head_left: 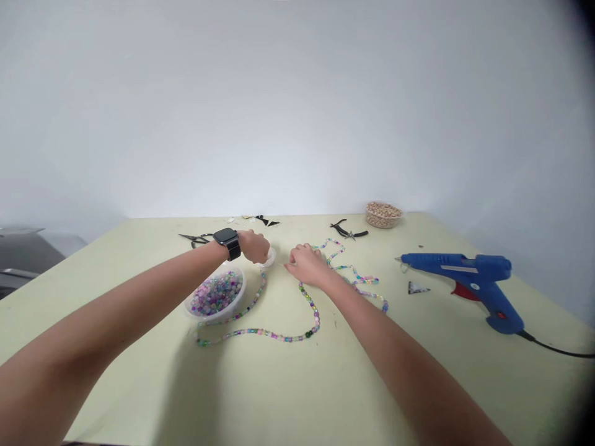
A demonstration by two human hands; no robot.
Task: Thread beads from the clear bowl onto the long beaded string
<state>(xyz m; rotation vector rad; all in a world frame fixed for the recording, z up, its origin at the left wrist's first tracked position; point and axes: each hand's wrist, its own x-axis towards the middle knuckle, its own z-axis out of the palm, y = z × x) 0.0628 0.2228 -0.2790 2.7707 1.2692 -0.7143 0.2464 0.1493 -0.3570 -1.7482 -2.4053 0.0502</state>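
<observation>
My left hand (pixel 254 246), below a wrist with a black smartwatch (pixel 226 237), curls over a small round white spool (pixel 268 259); its fingertips are mostly hidden. From beside the spool a thin pale cord (pixel 280 265) runs to my right hand (pixel 307 264), whose fingers are pinched together on it. A long string of multicoloured beads (pixel 264 334) curves over the table in front of both hands. More of that beadwork (pixel 357 282) lies in loops beyond my right wrist. Under my left forearm stands a white bowl (pixel 242 298) filled with loose beads (pixel 216 292).
Scissors (pixel 195 240) lie behind my left wrist, near black scraps (pixel 267 222). Black-handled pliers (pixel 348 231) and a tub of small tan pieces (pixel 383 215) are at the back. A blue glue gun (pixel 465 272) with its cord (pixel 558 350) rests on the right beside a small triangular piece (pixel 417 287).
</observation>
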